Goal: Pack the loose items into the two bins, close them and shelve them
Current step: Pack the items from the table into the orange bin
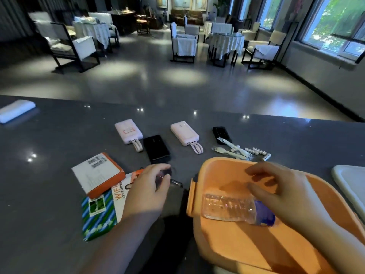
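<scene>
An open orange bin [199, 196] stands on the dark counter in front of me. A clear plastic bottle [227, 207] with a blue cap lies across its left side. My right hand [284, 192] hovers over the bin, fingers spread and loose, one finger touching the bottle near its neck. My left hand [148, 190] is left of the bin and curls round a small dark object [165, 174] with a metal clip beside it. Loose on the counter lie two pink power banks [128, 133] [184, 132], a black power bank [157, 148] and a small black device [221, 133].
Wrapped plastic cutlery [233, 150] and batteries [256, 151] lie behind the bin. An orange-edged box [98, 173] and a green-blue WiFi box [100, 212] lie under my left arm. A white lid or bin [349, 184] is at the right edge, a white cloth [15, 110] far left.
</scene>
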Demonstrator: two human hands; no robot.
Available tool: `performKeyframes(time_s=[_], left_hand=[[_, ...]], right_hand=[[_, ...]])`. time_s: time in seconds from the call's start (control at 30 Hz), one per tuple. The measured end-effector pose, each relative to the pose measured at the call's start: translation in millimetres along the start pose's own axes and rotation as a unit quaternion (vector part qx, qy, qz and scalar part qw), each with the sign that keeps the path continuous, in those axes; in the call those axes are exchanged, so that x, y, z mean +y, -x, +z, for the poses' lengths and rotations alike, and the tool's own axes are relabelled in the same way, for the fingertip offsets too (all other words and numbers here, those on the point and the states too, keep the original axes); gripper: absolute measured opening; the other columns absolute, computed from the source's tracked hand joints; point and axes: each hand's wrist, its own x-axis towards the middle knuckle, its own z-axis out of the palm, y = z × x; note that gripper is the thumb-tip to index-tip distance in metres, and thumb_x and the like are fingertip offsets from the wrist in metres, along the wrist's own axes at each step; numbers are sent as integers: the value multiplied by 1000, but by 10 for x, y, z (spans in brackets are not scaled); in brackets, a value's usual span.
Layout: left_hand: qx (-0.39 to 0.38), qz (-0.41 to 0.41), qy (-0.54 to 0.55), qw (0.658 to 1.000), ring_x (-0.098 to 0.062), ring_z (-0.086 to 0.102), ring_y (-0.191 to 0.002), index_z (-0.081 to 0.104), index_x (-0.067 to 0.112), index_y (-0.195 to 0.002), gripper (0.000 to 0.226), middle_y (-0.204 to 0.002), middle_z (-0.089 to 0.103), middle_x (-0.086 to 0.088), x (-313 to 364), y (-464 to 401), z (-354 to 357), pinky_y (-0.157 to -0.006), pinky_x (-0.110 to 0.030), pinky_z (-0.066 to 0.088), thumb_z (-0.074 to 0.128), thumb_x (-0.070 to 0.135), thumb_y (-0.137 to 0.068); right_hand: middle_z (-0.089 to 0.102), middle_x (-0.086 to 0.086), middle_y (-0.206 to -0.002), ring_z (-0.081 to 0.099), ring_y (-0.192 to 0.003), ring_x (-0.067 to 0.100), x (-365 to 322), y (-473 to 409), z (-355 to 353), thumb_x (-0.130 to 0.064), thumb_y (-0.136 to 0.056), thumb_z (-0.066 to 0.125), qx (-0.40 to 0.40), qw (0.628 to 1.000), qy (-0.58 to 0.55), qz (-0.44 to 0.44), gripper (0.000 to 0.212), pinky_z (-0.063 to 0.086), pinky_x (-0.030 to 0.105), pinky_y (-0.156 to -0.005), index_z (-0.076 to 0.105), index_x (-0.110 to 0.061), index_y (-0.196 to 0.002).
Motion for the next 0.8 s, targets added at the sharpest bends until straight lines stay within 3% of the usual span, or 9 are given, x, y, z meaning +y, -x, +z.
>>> performKeyframes(time_s=[0.1, 0.27, 0.4, 0.47, 0.57, 0.8], left_hand=[[8, -36, -55, 998, -5, 52, -109, 61, 33, -113, 26, -117, 58, 15, -239, 169, -137, -96, -29, 42, 60, 24, -88], [22, -95, -142, 985, -1, 40, -121, 56, 37, -122, 36, -131, 50, 19, -574, 428, -288, -101, -20, 28, 62, 30, -86], [68, -129, -124, 981, 1, 38, -117, 56, 35, -121, 38, -132, 50, 16, -730, 428, -469, -101, -25, 31, 64, 28, -85], [115, -116, -120, 979, -8, 40, -123, 59, 30, -120, 38, -133, 51, 10, -780, 326, -604, -105, -32, 33, 66, 24, -83], [170, -106, -141, 970, -21, 41, -124, 59, 23, -121, 42, -134, 52, 1, -863, 86, -827, -103, -37, 33, 69, 27, -81], [90, -228, -149, 958, -29, 20, -135, 35, 19, -140, 78, -147, 29, -6, -1239, -173, -987, -106, -44, 27, 64, 56, -78]], right_hand=[[66, -23, -85, 61, -82, -3, -343, -20, 215, -29, -74, 75, -29, 998, -51, -37, 21, 50, 20, -71, 67, -38, -91], [60, -28, -85, 59, -83, -2, -727, -63, 571, -30, -78, 74, -83, 990, -62, -94, 23, 49, 19, -72, 64, -42, -94], [54, -31, -94, 48, -87, -8, -1096, -103, 838, -40, -82, 65, -96, 984, -41, -147, 24, 38, 7, -70, 59, -43, -106], [56, -26, -114, 47, -103, -5, -1307, -99, 1101, -43, -82, 61, -117, 979, -44, -159, 37, 40, 12, -81, 52, -43, -118], [40, -20, -137, 36, -127, 6, -1573, -51, 1567, -41, -79, 63, -140, 980, -66, -125, 64, 37, 27, -101, 34, -40, -136], [17, -8, -154, 14, -141, 13, -1646, -54, 2240, -64, -71, 65, -142, 989, -30, -25, 100, 21, 36, -112, 12, -29, -148]])
